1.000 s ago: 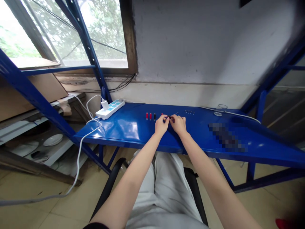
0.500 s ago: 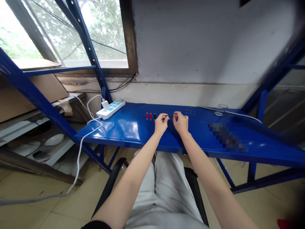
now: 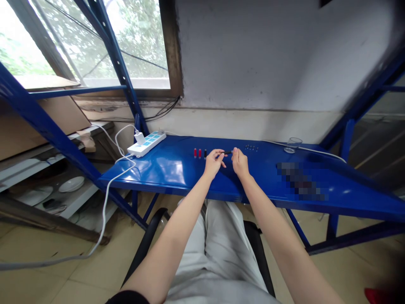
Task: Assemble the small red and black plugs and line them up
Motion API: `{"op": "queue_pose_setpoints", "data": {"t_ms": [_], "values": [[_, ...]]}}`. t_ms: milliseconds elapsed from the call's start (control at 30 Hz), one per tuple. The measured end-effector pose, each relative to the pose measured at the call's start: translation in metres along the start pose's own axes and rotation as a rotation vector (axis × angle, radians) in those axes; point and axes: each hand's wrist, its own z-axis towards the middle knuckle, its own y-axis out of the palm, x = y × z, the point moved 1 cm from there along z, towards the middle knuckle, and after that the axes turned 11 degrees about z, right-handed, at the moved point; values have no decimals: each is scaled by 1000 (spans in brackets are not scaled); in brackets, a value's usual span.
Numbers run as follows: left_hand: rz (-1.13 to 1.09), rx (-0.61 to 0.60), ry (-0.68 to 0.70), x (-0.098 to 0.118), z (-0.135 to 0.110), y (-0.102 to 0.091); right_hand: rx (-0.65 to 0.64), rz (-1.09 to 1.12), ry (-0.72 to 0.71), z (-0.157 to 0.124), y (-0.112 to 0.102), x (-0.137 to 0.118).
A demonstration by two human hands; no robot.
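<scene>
My left hand [image 3: 214, 162] pinches a slim black rod [image 3: 226, 152], held level just above the blue table [image 3: 186, 185]. At the rod's right end, the fingertips of my right hand [image 3: 240, 162] are closed around a tiny bright tip that is too small to name. Beside my left hand stand two small red cylinders [image 3: 197, 153] with pale lower ends and one similar black cylinder [image 3: 205, 153]. Several tiny metallic pieces [image 3: 251, 147] lie in rows beyond my right hand.
A clear glass [image 3: 292, 145] stands at the back right, near a white cable along the wall. Blurred-out dark object [image 3: 300, 181] lies on the right. A white power strip [image 3: 147, 144] with a plugged-in charger sits at the left end. Blue shelf posts frame both sides.
My right hand has turned slightly and its fingers have shifted at the rod's right end. Some left fingers have spread a little. The rod remains between both hands.
</scene>
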Motion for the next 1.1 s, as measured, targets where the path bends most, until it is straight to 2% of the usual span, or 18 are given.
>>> {"op": "queue_pose_setpoints", "data": {"t_ms": [533, 1100], "values": [[87, -4, -1, -4, -1, 1, -10, -27, -44, 0, 3, -3], [119, 22, -126, -7, 0, 3, -45, -33, -54, -1, 7, -3]]}}
